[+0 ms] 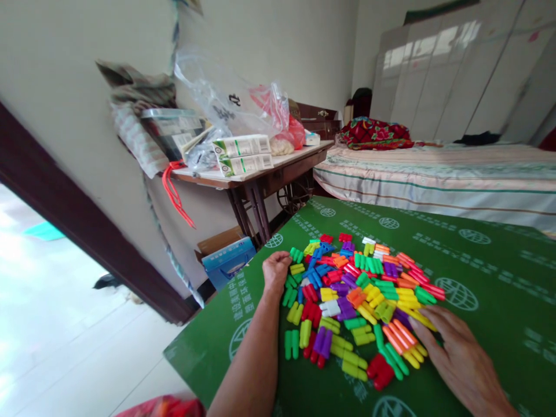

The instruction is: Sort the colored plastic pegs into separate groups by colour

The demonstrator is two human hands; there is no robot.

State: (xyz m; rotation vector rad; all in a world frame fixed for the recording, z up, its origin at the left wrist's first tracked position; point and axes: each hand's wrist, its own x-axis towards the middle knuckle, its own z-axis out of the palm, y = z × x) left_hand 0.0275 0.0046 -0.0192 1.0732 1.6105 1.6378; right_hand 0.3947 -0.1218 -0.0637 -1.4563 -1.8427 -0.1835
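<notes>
Many two-pronged plastic building blocks in several colours lie in a loose heap on the green board [434, 255]. At the heap's far left edge, my left hand [277, 270] has its fingers closed at the end of a green block [296, 255]. On the near right side, my right hand [458, 347] lies low with fingers stretched out and thumb apart. A yellow block [420, 318] shows between that thumb and index finger. Close by the thumb are an orange block [401, 336] and a yellow one [414, 356]. A dark red block [380, 371] sits at the near edge.
Beyond the board's left edge stands a table [256, 175] with white-green cartons [243, 155] and plastic bags [234, 98]. A blue box [229, 262] is on the floor below it. A bed [434, 179] borders the far side. A doorway with a dark frame [87, 214] is at left.
</notes>
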